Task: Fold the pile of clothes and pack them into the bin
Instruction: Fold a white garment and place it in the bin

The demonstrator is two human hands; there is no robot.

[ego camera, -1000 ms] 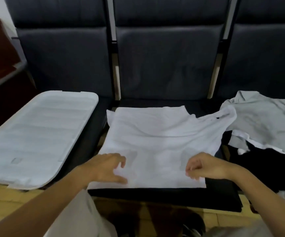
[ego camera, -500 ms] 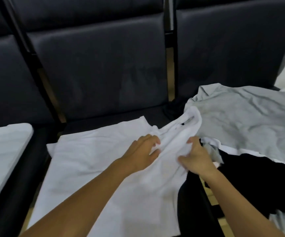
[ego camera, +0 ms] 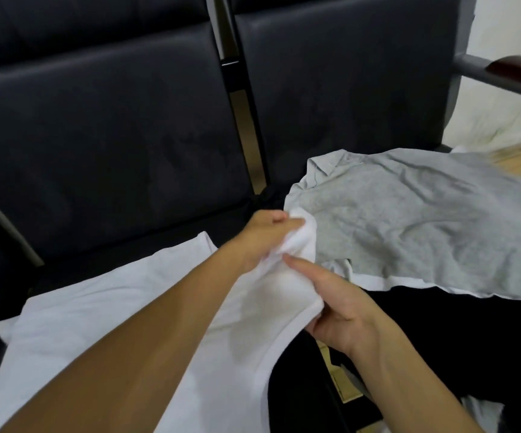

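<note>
White cotton T-shirt (ego camera: pixel 103 310), spread flat on the dark padded bench seat (ego camera: pixel 228 223) a second ago, now has its right sleeve gathered: left hand (ego camera: pixel 264 237) and right hand (ego camera: pixel 337 310) both grip it, starting the sleeve fold beside the crumpled grey shirt (ego camera: pixel 425 220).

dim, soft indoor light; brightest at the upper right corner, where the pale wall (ego camera: pixel 503 23) washes out. dark seats (ego camera: pixel 112 126) lose detail. slight motion blur on the hands; wide-angle bending at edges.
</note>
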